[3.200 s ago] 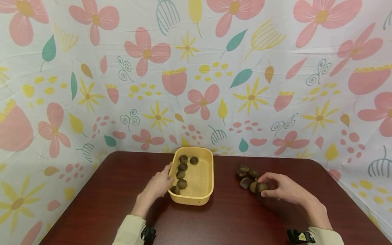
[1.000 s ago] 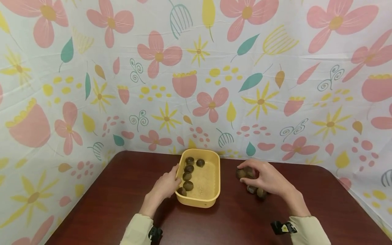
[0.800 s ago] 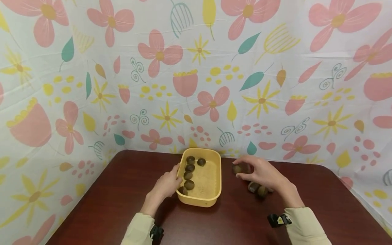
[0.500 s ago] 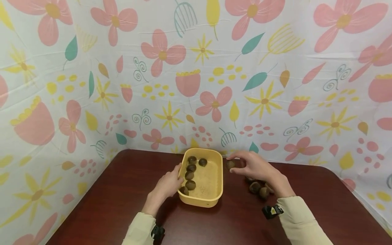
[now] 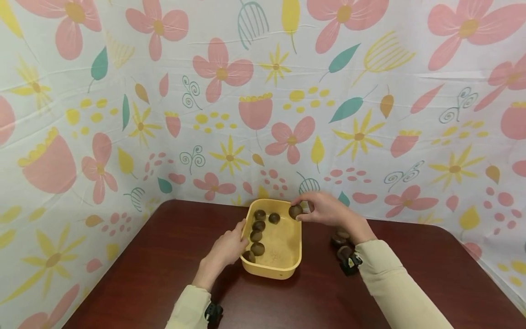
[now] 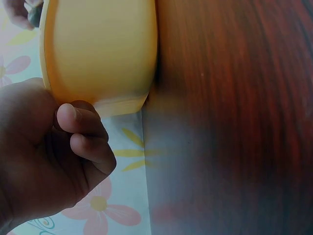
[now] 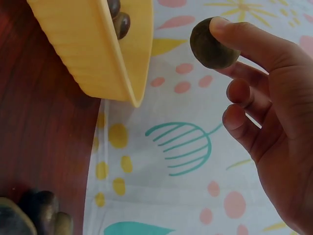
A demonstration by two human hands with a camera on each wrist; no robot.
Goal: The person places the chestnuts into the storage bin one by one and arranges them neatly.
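A yellow plastic tray (image 5: 274,273) stands on the table with several chestnuts (image 5: 257,249) in it, mostly along its left side. My left hand (image 5: 225,246) grips the tray's left wall, thumb at the rim; the left wrist view shows its curled fingers (image 6: 80,120) against the outside. Between thumb and fingertips my right hand (image 5: 324,209) pinches one dark brown chestnut (image 5: 295,211), held up at the tray's far right corner. The right wrist view shows that chestnut (image 7: 213,44) above rim height, the other fingers loosely bent.
A small pile of chestnuts (image 5: 341,240) lies on the dark red-brown table (image 5: 312,292), right of the tray and partly hidden by my right wrist. A flowered cloth (image 5: 279,114) hangs close behind the table's back edge.
My right hand has lifted a chestnut from the pile and carried it left to the tray's far right corner. My left hand keeps its grip on the tray. The head view has shifted slightly.
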